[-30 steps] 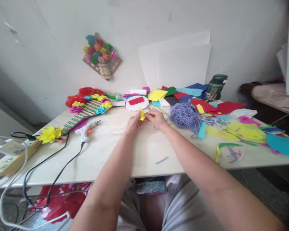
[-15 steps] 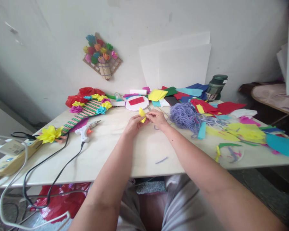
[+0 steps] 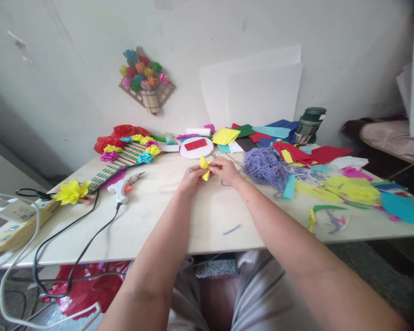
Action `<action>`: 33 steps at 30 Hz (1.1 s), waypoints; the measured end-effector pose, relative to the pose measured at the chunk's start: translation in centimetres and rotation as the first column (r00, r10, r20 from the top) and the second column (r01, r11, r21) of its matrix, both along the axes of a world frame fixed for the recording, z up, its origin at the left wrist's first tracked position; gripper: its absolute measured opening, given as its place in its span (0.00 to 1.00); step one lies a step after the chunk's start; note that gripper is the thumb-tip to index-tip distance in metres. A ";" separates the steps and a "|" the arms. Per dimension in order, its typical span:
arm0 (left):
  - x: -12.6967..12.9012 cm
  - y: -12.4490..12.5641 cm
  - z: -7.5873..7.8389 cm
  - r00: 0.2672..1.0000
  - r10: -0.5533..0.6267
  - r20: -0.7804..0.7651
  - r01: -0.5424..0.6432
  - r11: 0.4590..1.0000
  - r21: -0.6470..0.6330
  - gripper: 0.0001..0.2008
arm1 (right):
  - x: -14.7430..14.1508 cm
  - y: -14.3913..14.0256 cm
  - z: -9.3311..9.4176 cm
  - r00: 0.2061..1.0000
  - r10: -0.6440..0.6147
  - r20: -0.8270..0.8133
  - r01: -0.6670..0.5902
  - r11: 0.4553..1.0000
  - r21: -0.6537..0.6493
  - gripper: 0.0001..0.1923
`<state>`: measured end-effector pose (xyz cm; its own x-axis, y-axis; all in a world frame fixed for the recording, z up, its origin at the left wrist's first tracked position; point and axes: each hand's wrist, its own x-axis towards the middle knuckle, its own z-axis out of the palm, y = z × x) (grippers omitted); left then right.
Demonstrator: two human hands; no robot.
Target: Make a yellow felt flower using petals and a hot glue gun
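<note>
Hands meet above the middle of the worktop [image 3: 200, 220]: left hand [image 3: 190, 178] and right hand [image 3: 225, 169] each close a fingertip grip on a small yellow paper piece [image 3: 204, 168]. Purple yarn [image 3: 265, 166] and coloured paper scraps [image 3: 348, 188] crowd the right; a glue gun [image 3: 124, 187] lies left. No writing is legible on the green flask [image 3: 309, 125].

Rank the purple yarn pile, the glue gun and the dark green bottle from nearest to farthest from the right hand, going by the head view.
From the right hand:
1. Purple yarn pile, just to its right on the table.
2. Dark green bottle, farther right, at the back by the wall.
3. Glue gun, away to the left, past the left hand.
</note>
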<state>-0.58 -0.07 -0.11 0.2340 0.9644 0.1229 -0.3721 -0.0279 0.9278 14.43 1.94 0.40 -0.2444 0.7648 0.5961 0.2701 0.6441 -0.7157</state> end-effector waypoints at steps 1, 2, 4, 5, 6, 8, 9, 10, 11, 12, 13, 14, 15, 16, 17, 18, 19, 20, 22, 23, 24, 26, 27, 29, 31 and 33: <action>0.0 0.1 -0.1 1.000 0.011 -0.012 -0.011 1.000 0.005 0.14 | 0.1 0.1 -0.1 0.999 -0.015 0.038 0.014 1.000 0.024 0.06; -0.1 0.2 -0.2 0.999 0.021 -0.026 -0.021 1.000 0.014 0.14 | 0.2 0.2 -0.2 0.997 -0.031 0.070 0.028 0.998 0.049 0.06; -0.1 0.3 -0.4 0.998 0.047 -0.053 -0.045 0.998 0.035 0.13 | 0.3 0.4 -0.4 0.992 -0.059 0.114 0.048 0.994 0.097 0.07; -0.2 0.4 -0.4 0.996 0.056 -0.064 -0.053 0.998 0.044 0.13 | 0.4 0.5 -0.4 0.989 -0.069 0.127 0.054 0.991 0.119 0.07; -0.2 0.3 -0.3 0.996 0.061 -0.072 -0.057 0.997 0.048 0.13 | 0.4 0.5 -0.5 0.988 -0.074 0.139 0.055 0.989 0.135 0.07; -0.2 0.3 -0.2 0.995 0.060 -0.076 -0.056 0.997 0.051 0.13 | 0.5 0.5 -0.5 0.984 -0.083 0.160 0.058 0.986 0.156 0.07; -0.2 0.2 -0.2 0.996 0.056 -0.076 -0.052 0.997 0.053 0.14 | 0.5 0.5 -0.5 0.981 -0.091 0.170 0.063 0.985 0.163 0.07; -0.2 0.1 -0.1 0.996 0.053 -0.075 -0.048 0.997 0.057 0.14 | 0.5 0.4 -0.4 0.978 -0.101 0.181 0.070 0.983 0.169 0.07; -0.2 0.1 -0.1 0.996 0.051 -0.075 -0.046 0.997 0.062 0.15 | 0.5 0.3 -0.3 0.975 -0.111 0.192 0.077 0.982 0.174 0.07; -0.2 0.1 -0.1 0.996 0.052 -0.077 -0.047 0.997 0.067 0.15 | 0.5 0.2 -0.2 0.973 -0.119 0.198 0.084 0.980 0.179 0.07; -0.2 0.1 -0.1 0.995 0.053 -0.080 -0.047 0.996 0.071 0.16 | 0.5 0.1 -0.2 0.971 -0.125 0.202 0.088 0.979 0.181 0.06; -0.2 0.1 -0.1 0.995 0.054 -0.084 -0.048 0.996 0.073 0.16 | 0.4 0.1 -0.1 0.972 -0.126 0.200 0.090 0.979 0.182 0.06; -0.2 0.1 -0.2 0.995 0.054 -0.089 -0.048 0.996 0.073 0.16 | 0.4 0.0 0.0 0.973 -0.125 0.194 0.090 0.980 0.179 0.05; -0.2 0.1 -0.2 0.994 0.052 -0.095 -0.045 0.997 0.070 0.17 | 0.3 0.0 0.0 0.976 -0.120 0.182 0.088 0.981 0.175 0.05; -0.1 0.1 -0.2 0.994 0.049 -0.100 -0.043 0.997 0.065 0.17 | 0.3 0.0 0.1 0.980 -0.111 0.165 0.083 0.982 0.168 0.04; -0.1 0.1 -0.2 0.993 0.048 -0.104 -0.042 0.997 0.059 0.18 | 0.3 0.0 0.1 0.984 -0.100 0.144 0.077 0.984 0.161 0.04; -0.1 0.1 -0.2 0.993 0.048 -0.105 -0.043 0.998 0.051 0.18 | 0.3 0.0 0.1 0.989 -0.088 0.121 0.069 0.986 0.154 0.04; 0.0 0.1 -0.2 0.993 0.049 -0.104 -0.044 0.998 0.043 0.18 | 0.2 0.1 0.2 0.993 -0.075 0.095 0.060 0.987 0.146 0.04; 0.0 0.0 -0.1 0.993 0.050 -0.103 -0.047 0.998 0.031 0.19 | 0.2 0.1 0.2 0.998 -0.051 0.039 0.046 0.992 0.116 0.05; 0.1 -0.1 -0.1 0.994 0.048 -0.103 -0.046 0.999 0.029 0.19 | 0.1 0.1 0.2 0.999 -0.044 0.007 0.043 0.995 0.087 0.05; 0.1 -0.2 0.0 0.994 0.046 -0.103 -0.043 0.999 0.028 0.19 | 0.1 0.0 0.2 0.999 -0.040 -0.031 0.041 0.998 0.041 0.06; 0.2 -0.3 0.0 0.994 0.040 -0.105 -0.038 0.999 0.025 0.19 | -0.2 -0.2 0.3 0.991 -0.045 -0.122 0.033 0.994 -0.101 0.06; 0.2 -0.3 0.1 0.994 0.038 -0.106 -0.036 0.999 0.022 0.20 | -0.3 -0.4 0.3 0.984 -0.055 -0.168 0.023 0.982 -0.185 0.07; 0.3 -0.3 0.1 0.993 0.040 -0.111 -0.038 0.999 0.014 0.20 | -0.6 -0.7 0.5 0.967 -0.081 -0.242 -0.006 0.941 -0.337 0.08; 0.3 -0.3 0.0 0.993 0.043 -0.113 -0.042 0.999 0.013 0.19 | -0.8 -1.1 0.8 0.955 -0.100 -0.281 -0.030 0.905 -0.425 0.09; 0.3 -0.2 -0.1 0.993 0.041 -0.112 -0.039 0.999 0.017 0.19 | -0.8 -1.4 1.0 0.948 -0.111 -0.300 -0.041 0.888 -0.459 0.09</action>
<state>-0.30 -0.22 -0.22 0.2082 0.9716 0.1126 -0.2637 -0.0551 0.9630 13.58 0.58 1.42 -0.0743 0.9725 0.2209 0.0025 0.2217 -0.9751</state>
